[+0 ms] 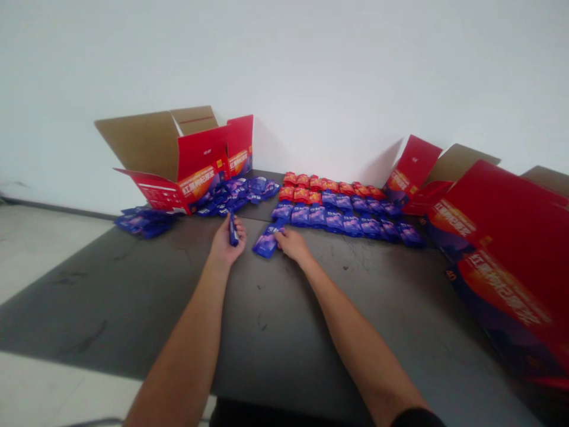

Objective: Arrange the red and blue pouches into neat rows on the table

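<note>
My left hand (226,241) holds a narrow blue sachet (233,231) edge-on between its fingers and thumb. Just to the right, my right hand (291,245) has its fingers closed over the edge of a second blue foil sachet (265,242), which slants across the dark table top (275,284). Beyond both hands, rows of blue sachets (340,220) lie side by side, with rows of red-orange sachets (326,188) behind them. A loose heap of blue sachets (235,194) spreads in front of an open carton.
An open red-printed cardboard carton (178,157) stands at the far left of the table, with more blue sachets (144,224) at its left. Further red cartons (502,249) lie flattened or open at the right. A white wall rises behind; pale floor shows left.
</note>
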Action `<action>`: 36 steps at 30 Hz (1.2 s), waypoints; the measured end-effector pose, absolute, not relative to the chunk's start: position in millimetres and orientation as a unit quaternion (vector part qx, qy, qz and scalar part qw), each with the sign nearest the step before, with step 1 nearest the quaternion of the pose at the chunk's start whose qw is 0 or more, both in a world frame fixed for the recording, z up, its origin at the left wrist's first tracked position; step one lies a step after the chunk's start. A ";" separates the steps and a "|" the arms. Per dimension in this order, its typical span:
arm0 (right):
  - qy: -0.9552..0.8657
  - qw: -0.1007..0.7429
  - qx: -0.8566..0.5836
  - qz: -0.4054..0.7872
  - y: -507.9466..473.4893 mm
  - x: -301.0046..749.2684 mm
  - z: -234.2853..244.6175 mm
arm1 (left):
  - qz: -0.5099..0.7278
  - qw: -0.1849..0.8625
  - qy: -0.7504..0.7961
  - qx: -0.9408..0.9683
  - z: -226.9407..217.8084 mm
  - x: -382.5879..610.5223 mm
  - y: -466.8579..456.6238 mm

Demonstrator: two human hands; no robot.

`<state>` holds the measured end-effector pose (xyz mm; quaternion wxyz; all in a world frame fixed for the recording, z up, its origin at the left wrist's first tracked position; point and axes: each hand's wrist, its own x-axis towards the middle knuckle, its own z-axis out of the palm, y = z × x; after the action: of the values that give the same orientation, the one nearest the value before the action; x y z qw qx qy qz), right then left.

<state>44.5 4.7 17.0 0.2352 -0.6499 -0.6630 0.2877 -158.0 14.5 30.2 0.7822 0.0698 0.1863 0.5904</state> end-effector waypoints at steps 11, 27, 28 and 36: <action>-0.706 0.191 -0.661 0.168 0.3 58.4 18.9 | 0.636 0.756 0.139 0.068 23.9 -168.3 22.5; -0.681 0.197 -0.691 0.141 -4.2 54.9 16.4 | 0.619 0.765 0.148 0.095 27.0 -161.3 21.5; -0.679 0.205 -0.691 0.142 -5.4 55.2 17.2 | 0.616 0.767 0.151 0.098 27.5 -160.0 21.1; -0.633 0.430 -0.551 0.332 -25.9 33.4 30.0 | 0.560 0.759 0.275 0.186 38.4 -123.4 12.4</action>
<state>33.4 -25.9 30.0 0.4301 -0.5509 -0.6333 0.3323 -123.4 12.4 38.4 0.7593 0.1861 0.2750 0.5597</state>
